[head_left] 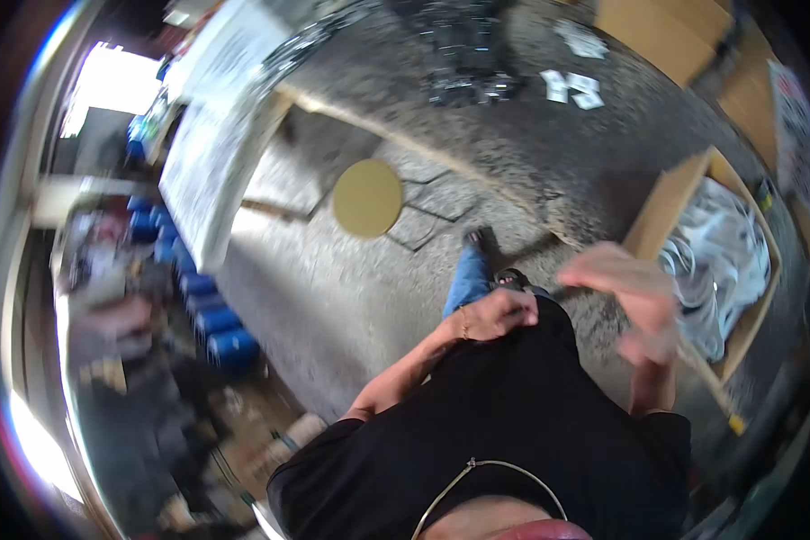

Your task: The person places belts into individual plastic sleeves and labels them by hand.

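Observation:
My left hand [498, 315], with a thin bracelet at the wrist, lies against the front of my black shirt [477, 405]. Its fingers are curled in, and whether they pinch anything does not show. Smeared by motion, my right hand [628, 286] is raised on the right with fingers stretched out and thumb apart. Nothing shows in it. Just beyond it is an open cardboard box [659, 209] filled with white coiled strips or tubing [720, 261].
A round yellowish stool [367, 198] with thin dark legs stands ahead on the concrete floor. To its left is a white-topped table [209, 171]. Blue containers [214, 319] line the left side. White scraps [571, 88], dark shiny plastic [459, 54] and cardboard [661, 31] lie farther off.

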`<state>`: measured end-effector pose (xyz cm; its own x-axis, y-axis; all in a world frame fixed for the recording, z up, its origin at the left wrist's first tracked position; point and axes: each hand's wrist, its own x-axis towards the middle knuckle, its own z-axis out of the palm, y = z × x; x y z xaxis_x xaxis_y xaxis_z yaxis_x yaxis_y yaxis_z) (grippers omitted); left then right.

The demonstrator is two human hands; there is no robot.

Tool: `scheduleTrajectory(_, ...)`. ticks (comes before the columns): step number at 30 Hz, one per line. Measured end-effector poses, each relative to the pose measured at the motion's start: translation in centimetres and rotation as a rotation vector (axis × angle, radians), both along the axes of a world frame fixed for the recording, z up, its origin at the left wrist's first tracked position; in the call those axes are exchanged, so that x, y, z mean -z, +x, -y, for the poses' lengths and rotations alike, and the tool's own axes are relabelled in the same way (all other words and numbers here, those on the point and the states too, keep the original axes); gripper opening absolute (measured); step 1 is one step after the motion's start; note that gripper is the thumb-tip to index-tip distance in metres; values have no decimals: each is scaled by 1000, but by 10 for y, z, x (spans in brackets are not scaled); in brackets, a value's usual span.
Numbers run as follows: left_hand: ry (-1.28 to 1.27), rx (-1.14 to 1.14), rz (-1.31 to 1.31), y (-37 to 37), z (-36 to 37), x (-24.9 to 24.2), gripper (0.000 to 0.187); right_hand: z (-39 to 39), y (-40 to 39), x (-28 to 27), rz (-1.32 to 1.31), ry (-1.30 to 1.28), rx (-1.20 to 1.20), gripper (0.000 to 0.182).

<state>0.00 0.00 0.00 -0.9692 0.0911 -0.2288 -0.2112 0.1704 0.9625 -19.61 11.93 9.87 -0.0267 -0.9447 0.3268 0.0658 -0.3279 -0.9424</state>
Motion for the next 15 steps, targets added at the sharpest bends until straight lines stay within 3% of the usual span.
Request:
scheduleTrajectory(1,-1,-26,22,10,6,-2,8,-11,15,-3,25,40,80,58)
scheduleTrajectory(2,31,-39,5,20,13,-2,7,-11,37,14,-88,136,147,41)
scheduleTrajectory(3,25,-97,-36,-75,57,32,9,30,-31,46,-192,303,176,35)
scheduleTrajectory(5,-111,128,-6,-89,86,46,11,49,-9,108,83,460,361,28)
scheduleTrajectory(6,-108,167,-9,-95,106,51,11,66,-4,136,91,462,399,28)
scheduleTrajectory(8,60,266,47,-115,143,63,16,96,-11,187,495,386,717,27)
scheduleTrajectory(9,74,296,60,-120,166,66,16,114,-9,207,511,396,747,27)
scheduleTrajectory(12,-532,553,-157,-155,242,95,25,166,-34,247,491,496,1242,22)
scheduleTrajectory(13,-652,672,-79,-169,268,110,26,175,-45,265,480,505,1254,22)
scheduleTrajectory(15,-660,671,10,-187,315,145,27,190,-69,298,394,676,1148,24)
